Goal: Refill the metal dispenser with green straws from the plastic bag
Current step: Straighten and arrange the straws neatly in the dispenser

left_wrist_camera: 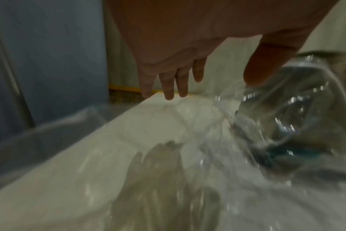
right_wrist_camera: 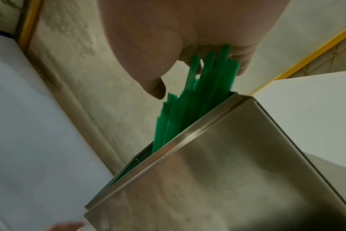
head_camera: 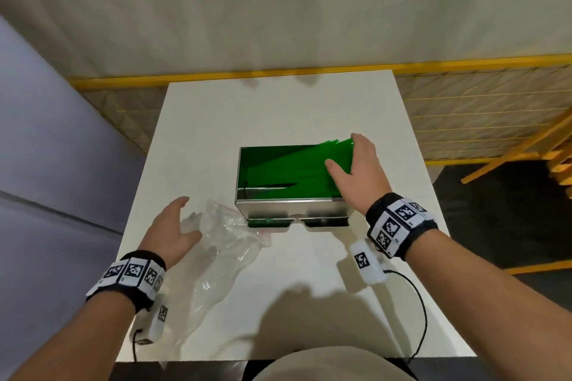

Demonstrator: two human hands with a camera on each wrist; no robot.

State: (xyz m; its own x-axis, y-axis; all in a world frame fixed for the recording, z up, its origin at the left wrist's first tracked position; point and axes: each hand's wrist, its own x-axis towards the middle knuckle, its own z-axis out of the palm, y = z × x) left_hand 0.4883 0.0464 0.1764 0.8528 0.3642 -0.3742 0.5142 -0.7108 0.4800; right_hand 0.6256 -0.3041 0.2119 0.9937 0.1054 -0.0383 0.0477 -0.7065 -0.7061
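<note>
An open-topped metal dispenser (head_camera: pixel 291 210) stands mid-table, its front tray facing me. Green straws (head_camera: pixel 297 170) lie slanted inside, with their right ends sticking up over the right rim. My right hand (head_camera: pixel 343 151) holds those raised ends, thumb on the near side and fingers curled over the far side. In the right wrist view the straws (right_wrist_camera: pixel 188 106) rise out of the dispenser (right_wrist_camera: pixel 217 179) into the curled fingers of that hand (right_wrist_camera: pixel 198 79). An empty-looking clear plastic bag (head_camera: pixel 223 244) lies crumpled left of the dispenser. My left hand (head_camera: pixel 185 219) hovers at its left edge, fingers straight; in the left wrist view the hand (left_wrist_camera: pixel 207 87) holds nothing above the bag (left_wrist_camera: pixel 247 140).
The white table (head_camera: pixel 278 108) is small, with bare surface behind the dispenser. A yellow mesh fence (head_camera: pixel 479 108) runs behind and to the right. A grey-blue wall (head_camera: pixel 46 148) stands at the left. Wrist-camera cables (head_camera: pixel 421 312) trail over the near table edge.
</note>
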